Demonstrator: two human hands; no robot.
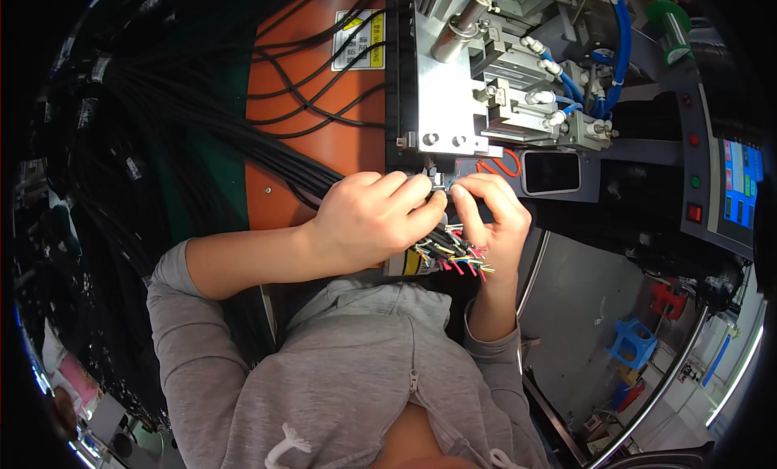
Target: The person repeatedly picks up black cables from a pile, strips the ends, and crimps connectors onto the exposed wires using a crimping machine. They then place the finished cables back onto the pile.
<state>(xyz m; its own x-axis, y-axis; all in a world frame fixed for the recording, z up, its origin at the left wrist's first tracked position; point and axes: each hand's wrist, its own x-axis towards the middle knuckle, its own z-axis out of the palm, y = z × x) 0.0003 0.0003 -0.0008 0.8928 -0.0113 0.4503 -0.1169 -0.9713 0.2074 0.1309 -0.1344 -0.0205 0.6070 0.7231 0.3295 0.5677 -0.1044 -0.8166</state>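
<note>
My left hand (pixel 376 214) is closed, its fingers and thumb pinched together at the end of a black cable under the machine head. A bundle of black cables (pixel 299 165) passes behind this hand from the left. Below the fingers the bundle's stripped ends (pixel 457 254) fan out in red, white, yellow and other coloured wires. My right hand (pixel 498 218) faces the left one, thumb and forefinger pinched on what looks like a thin wire. Right above the fingertips sits a small metal fixture (pixel 437 178), partly covered by them.
The metal machine head (pixel 445 105), with cylinders and blue air hoses (pixel 619 48), stands just beyond my hands. A phone (pixel 552 172) lies to the right, near a control panel (pixel 732 186) with buttons. Loose black cables cross the orange bench top (pixel 316 89). A blue stool (pixel 633 343) stands on the floor.
</note>
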